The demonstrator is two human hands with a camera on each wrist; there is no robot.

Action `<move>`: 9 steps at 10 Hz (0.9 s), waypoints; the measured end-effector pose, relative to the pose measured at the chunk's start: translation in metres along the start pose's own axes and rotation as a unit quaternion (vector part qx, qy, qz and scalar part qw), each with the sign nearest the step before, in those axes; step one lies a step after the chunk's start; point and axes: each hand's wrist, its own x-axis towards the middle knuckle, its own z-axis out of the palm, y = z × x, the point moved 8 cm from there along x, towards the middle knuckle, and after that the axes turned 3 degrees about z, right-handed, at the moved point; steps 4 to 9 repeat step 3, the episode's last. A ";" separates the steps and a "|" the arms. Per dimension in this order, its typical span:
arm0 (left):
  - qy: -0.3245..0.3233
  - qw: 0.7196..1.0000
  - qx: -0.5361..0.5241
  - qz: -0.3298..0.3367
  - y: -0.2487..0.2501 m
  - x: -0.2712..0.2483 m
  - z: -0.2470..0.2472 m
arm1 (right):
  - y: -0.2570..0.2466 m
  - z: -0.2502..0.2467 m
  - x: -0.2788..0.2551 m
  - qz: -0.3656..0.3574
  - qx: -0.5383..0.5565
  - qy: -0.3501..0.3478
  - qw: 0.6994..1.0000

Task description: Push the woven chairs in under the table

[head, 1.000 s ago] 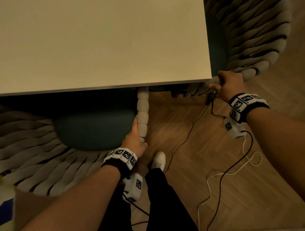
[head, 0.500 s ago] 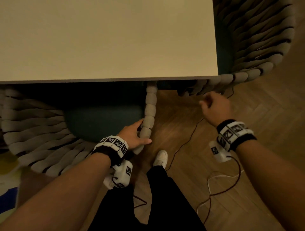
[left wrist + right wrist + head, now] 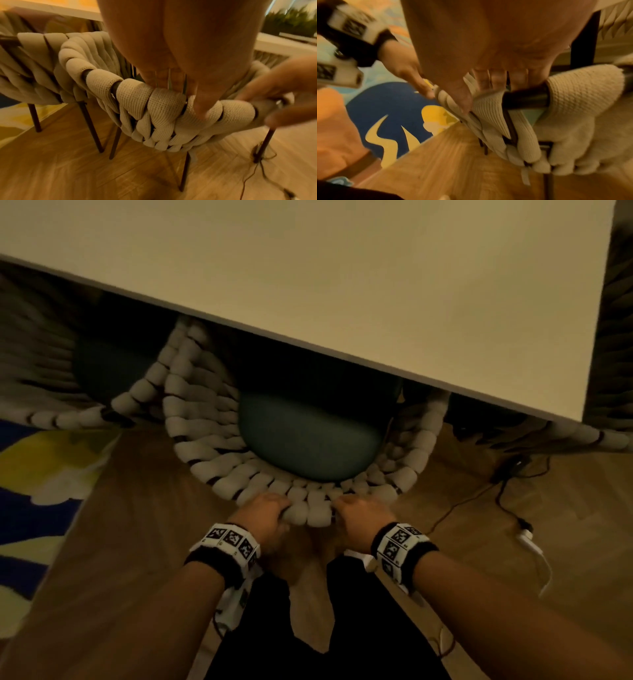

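The big pale table (image 3: 342, 285) fills the top of the head view. A woven chair (image 3: 219, 460) with a dark green seat cushion (image 3: 308, 440) sits partly under its near edge — the round back sticks out toward the person. Another woven chair (image 3: 137, 395) stands just beside it on the left, also partly under the table. A blue and yellow rug (image 3: 44, 467) lies on the wood floor (image 3: 137, 542) at the left, and thin cables (image 3: 507, 484) trail at the right. The left hand (image 3: 265, 513) and the right hand (image 3: 363, 517) both grip the top rim of the middle chair's back, close together — fingers curled over the thick knitted bands.
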 end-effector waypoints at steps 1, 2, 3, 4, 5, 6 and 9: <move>0.044 0.993 -0.106 0.002 -0.017 -0.021 -0.012 | -0.004 0.006 -0.005 0.041 -0.020 -0.033 0.998; 0.087 0.967 -0.237 -0.030 -0.069 -0.052 -0.022 | -0.018 -0.003 -0.006 0.075 0.003 -0.030 0.997; 0.111 0.952 -0.273 -0.081 -0.146 -0.097 -0.012 | -0.054 -0.012 -0.011 0.091 0.005 -0.037 0.995; 0.111 0.952 -0.273 -0.081 -0.146 -0.097 -0.012 | -0.054 -0.012 -0.011 0.091 0.005 -0.037 0.995; 0.111 0.952 -0.273 -0.081 -0.146 -0.097 -0.012 | -0.054 -0.012 -0.011 0.091 0.005 -0.037 0.995; 0.111 0.952 -0.273 -0.081 -0.146 -0.097 -0.012 | -0.054 -0.012 -0.011 0.091 0.005 -0.037 0.995; 0.111 0.952 -0.273 -0.081 -0.146 -0.097 -0.012 | -0.054 -0.012 -0.011 0.091 0.005 -0.037 0.995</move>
